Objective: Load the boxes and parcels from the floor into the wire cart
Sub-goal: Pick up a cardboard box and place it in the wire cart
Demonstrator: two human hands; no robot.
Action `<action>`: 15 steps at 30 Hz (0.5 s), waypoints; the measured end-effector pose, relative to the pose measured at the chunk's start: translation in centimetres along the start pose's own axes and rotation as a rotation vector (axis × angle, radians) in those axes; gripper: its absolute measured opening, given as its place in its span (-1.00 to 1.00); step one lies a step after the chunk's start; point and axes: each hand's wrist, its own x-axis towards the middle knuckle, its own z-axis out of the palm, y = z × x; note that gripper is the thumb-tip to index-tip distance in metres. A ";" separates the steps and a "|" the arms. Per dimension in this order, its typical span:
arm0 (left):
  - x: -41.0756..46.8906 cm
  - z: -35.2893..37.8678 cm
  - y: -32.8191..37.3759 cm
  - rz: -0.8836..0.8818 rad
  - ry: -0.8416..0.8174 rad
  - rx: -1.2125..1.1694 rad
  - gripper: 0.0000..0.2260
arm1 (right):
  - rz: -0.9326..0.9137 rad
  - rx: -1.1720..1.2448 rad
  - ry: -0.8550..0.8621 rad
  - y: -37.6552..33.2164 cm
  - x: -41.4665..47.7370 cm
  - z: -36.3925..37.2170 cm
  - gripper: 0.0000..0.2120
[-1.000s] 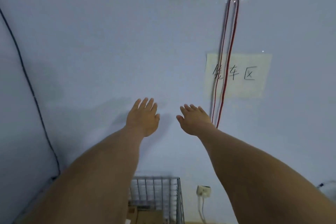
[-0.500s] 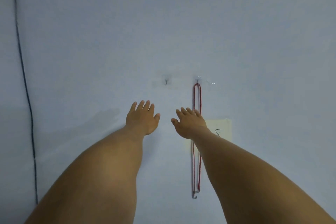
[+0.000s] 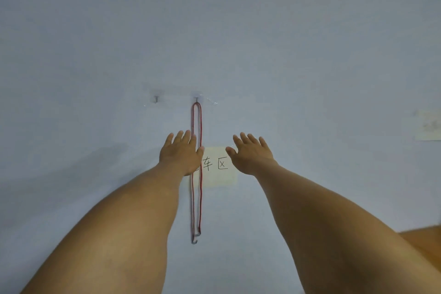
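Only wall, left hand (image 3: pixel 180 155) spread empty, right hand (image 3: pixel 253 155) spread empty.

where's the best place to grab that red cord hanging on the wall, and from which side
Grip the red bungee cord just below its top bend, pinching both strands together, and lift it up off the wall hook. It hangs doubled over that hook, its metal end hooks dangling free at the bottom. Come from the front with the left hand, probably the easier one, since it is open and already overlapping the strands.

2 bare forearms, no sleeves visible, hands (image 3: pixel 181 155) seemingly without rings or watch, details blurry.
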 end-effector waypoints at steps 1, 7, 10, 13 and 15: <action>0.1 0.0 1.8 0.011 -0.003 -0.007 -0.42 | 0.013 0.001 0.001 1.8 -0.3 -0.1 -0.37; 1.8 1.1 12.9 0.023 -0.009 -0.009 -0.41 | 0.066 -0.023 0.017 13.1 -1.1 -0.6 -0.36; 2.6 2.3 18.9 -0.010 -0.044 -0.052 -0.42 | 0.024 -0.040 0.011 19.5 -1.1 -0.1 -0.38; 3.8 3.2 24.1 -0.025 -0.048 -0.100 -0.42 | 0.039 -0.064 -0.017 26.0 -1.0 0.9 -0.40; 4.4 4.0 26.8 -0.017 -0.059 -0.119 -0.42 | 0.074 -0.055 -0.043 29.5 -0.9 1.9 -0.40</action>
